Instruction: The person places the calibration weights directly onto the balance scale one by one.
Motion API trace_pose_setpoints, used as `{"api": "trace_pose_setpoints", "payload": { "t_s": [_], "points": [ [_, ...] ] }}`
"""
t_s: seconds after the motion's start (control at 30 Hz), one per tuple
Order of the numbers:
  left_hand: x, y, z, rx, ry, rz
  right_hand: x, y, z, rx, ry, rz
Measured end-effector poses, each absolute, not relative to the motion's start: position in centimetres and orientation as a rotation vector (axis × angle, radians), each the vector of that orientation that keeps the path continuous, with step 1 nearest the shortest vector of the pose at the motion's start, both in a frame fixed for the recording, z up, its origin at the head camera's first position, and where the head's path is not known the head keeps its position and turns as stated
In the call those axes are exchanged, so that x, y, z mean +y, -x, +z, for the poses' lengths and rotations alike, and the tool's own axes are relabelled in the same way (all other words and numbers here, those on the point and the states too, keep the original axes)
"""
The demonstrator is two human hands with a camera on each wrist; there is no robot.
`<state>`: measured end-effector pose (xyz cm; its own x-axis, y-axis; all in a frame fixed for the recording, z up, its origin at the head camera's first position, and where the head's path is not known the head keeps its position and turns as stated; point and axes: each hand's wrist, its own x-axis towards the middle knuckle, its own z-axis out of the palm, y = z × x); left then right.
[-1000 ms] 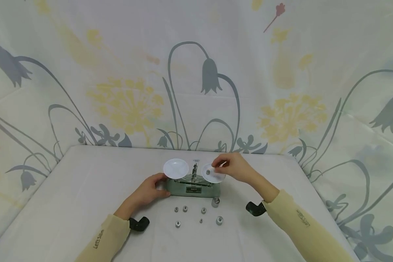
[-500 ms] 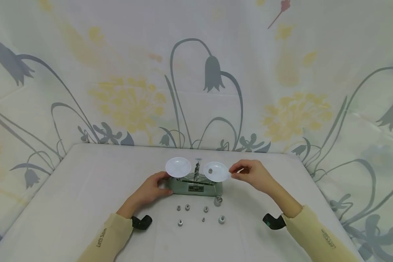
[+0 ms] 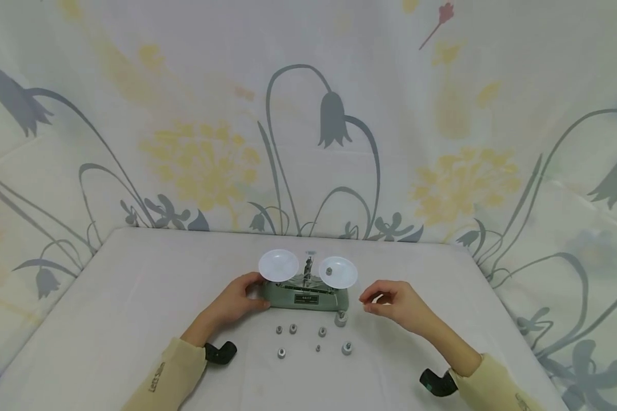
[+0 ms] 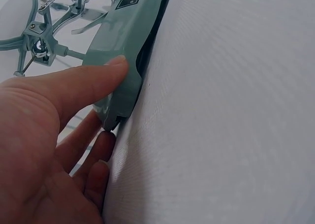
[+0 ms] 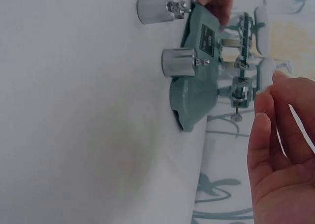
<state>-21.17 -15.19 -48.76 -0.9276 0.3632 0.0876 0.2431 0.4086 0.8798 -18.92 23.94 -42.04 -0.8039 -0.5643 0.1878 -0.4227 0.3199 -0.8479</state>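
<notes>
Green balance scale [image 3: 275, 294] sits on the white-covered table [image 3: 175, 257], one little weight [image 3: 329, 271] on its right pan [image 3: 344, 278]. Left hand's [image 3: 233, 297] gripping the scale's left end; right hand [image 3: 398, 305] hovers nearby, loosely curled, holding nothing. More metal weights [image 3: 347, 348] stand out front.

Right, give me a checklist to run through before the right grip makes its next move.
1. Left grip on scale: ok, it holds the left end.
2. Right grip free: ok, nothing shows in it.
3. Right pan bears a weight: ok, one is there.
4. All weights loaded: not ok, seven others are on the table.
5. Nearest table weight clear of scale: cannot tell, contact is unclear.
</notes>
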Motion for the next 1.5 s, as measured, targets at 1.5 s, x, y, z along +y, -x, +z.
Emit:
{"api": "trace_pose_setpoints", "payload": {
  "t_s": [1.5],
  "points": [
    [-15.3,21.2,-48.6,2.538,-0.546,1.515,21.8,15.9,-47.6,2.191,0.924,-1.445]
  ]
}}
